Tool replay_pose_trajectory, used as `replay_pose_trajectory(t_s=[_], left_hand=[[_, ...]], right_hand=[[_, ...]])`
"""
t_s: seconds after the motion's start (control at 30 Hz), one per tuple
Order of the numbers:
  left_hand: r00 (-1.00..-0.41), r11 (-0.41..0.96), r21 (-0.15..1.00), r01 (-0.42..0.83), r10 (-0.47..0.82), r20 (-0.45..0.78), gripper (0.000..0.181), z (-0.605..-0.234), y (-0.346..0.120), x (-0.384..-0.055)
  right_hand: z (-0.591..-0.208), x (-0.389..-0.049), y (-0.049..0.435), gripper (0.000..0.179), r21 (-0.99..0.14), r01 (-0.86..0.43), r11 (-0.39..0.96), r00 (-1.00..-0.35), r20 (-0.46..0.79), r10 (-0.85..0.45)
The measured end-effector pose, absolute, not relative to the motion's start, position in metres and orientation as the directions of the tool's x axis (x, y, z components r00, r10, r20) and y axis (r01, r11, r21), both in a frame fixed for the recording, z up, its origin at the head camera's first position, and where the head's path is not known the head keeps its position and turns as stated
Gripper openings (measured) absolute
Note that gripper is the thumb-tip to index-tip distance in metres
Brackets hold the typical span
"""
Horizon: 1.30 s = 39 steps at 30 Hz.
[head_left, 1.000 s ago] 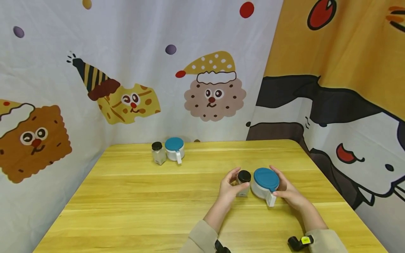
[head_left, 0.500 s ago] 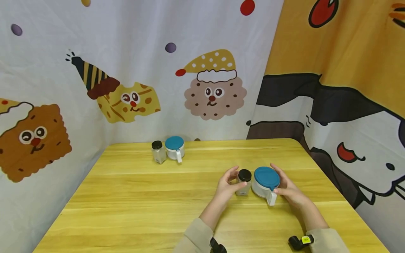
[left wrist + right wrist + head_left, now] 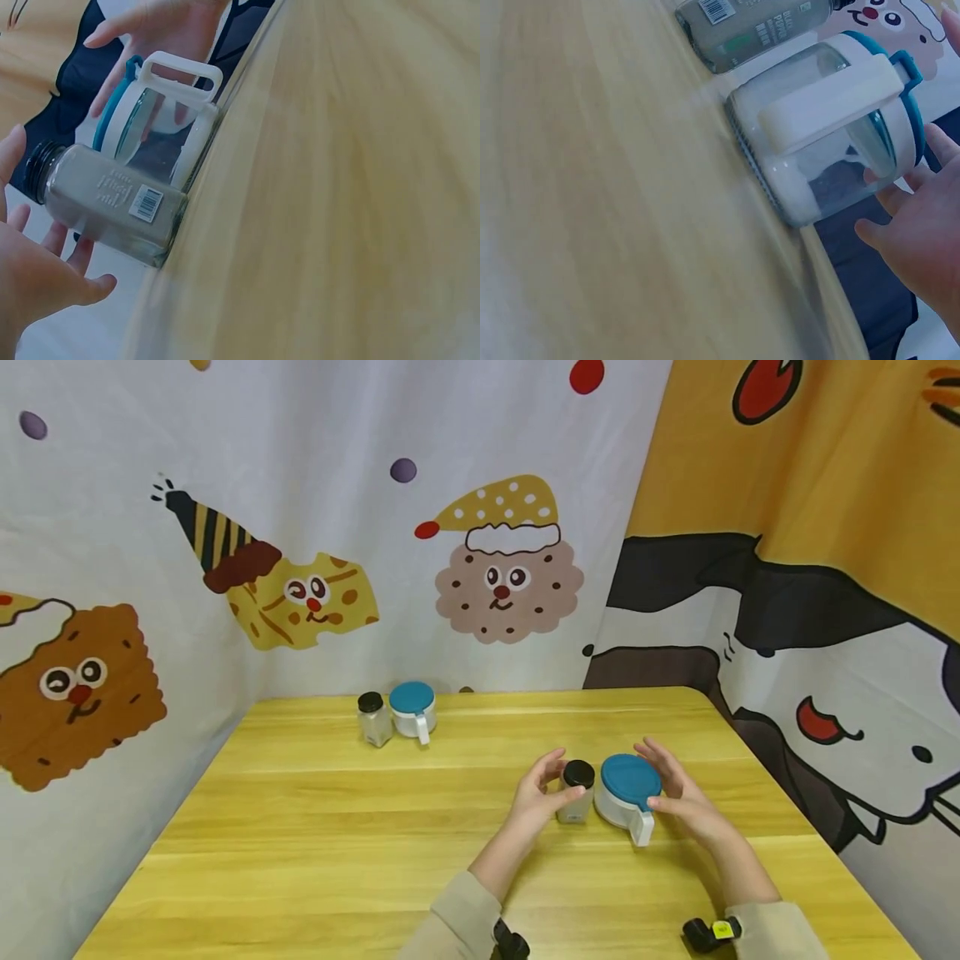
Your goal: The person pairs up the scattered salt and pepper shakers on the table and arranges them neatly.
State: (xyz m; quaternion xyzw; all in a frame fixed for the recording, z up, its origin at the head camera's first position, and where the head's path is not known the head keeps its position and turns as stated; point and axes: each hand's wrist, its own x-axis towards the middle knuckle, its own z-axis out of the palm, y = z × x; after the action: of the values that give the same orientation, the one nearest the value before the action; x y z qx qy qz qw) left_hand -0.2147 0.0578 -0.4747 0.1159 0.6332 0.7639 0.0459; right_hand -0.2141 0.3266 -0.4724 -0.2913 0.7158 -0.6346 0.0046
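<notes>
Spice jar with the black cap stands upright on the table, touching or just beside the blue-lidded white pitcher, right of centre. The left hand cups the jar with loosely curved fingers, thumb near its base; whether they press the glass I cannot tell. The right hand hovers by the pitcher, fingers spread and relaxed, gripping nothing. Both containers look set down as a pair, matching the second jar and second pitcher at the table's far edge; only letting go seems left.
</notes>
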Motion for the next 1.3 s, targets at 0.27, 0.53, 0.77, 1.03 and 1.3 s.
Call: replay_pose_trajectory(t_s=[0.27,0.53,0.77,1.03,1.3], left_hand=[[-0.957,-0.184,0.978,0.094,0.253,0.139,0.062,-0.471,0.054,-0.214],[-0.949,-0.116,0.986,0.12,0.278,0.148,0.065,-0.466,0.049,-0.213],[-0.947,-0.073,0.989,0.13,0.285,0.146,0.066,-0.461,0.044,-0.211],[-0.942,-0.029,0.984,0.177,0.284,0.178,0.069,-0.453,0.037,-0.209],[-0.937,-0.018,0.975,0.22,0.274,0.217,0.07,-0.441,0.03,-0.209]], right_hand=[[-0.46,-0.213,0.327,0.083,-0.916,-0.38,0.132,-0.875,0.309,-0.373],[-0.451,-0.213,0.325,0.083,-0.904,-0.388,0.177,-0.888,0.316,-0.333],[-0.442,-0.212,0.32,0.084,-0.9,-0.403,0.165,-0.885,0.338,-0.319],[-0.433,-0.211,0.314,0.086,-0.896,-0.428,0.119,-0.869,0.372,-0.326],[-0.426,-0.211,0.308,0.086,-0.889,-0.448,0.091,-0.854,0.396,-0.338]])
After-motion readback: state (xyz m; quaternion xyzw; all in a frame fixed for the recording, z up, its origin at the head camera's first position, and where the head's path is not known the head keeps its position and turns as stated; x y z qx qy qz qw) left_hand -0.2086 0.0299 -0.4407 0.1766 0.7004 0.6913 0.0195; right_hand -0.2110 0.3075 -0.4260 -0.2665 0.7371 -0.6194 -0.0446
